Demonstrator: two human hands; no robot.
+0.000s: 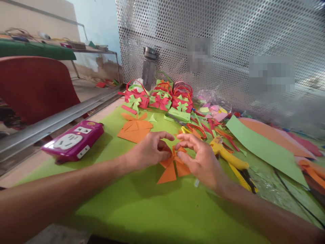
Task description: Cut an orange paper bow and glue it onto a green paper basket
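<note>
Two hands — the left hand (149, 150) and the right hand (200, 159) — are closed from either side on the orange paper bow (170, 169), its centre pinched by curled fingers against the green table (132, 210) so the folds are kept gathered — the yellow glue gun (230, 157) lies just beside.

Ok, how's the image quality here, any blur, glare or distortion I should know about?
Head view: wide-angle bending at the edges stretches both forearms; two blurred patches sit on the perforated metal screen, which shows bright glare; the left hand and right hand on the orange paper piece are sharp, casting soft shadows.
</note>
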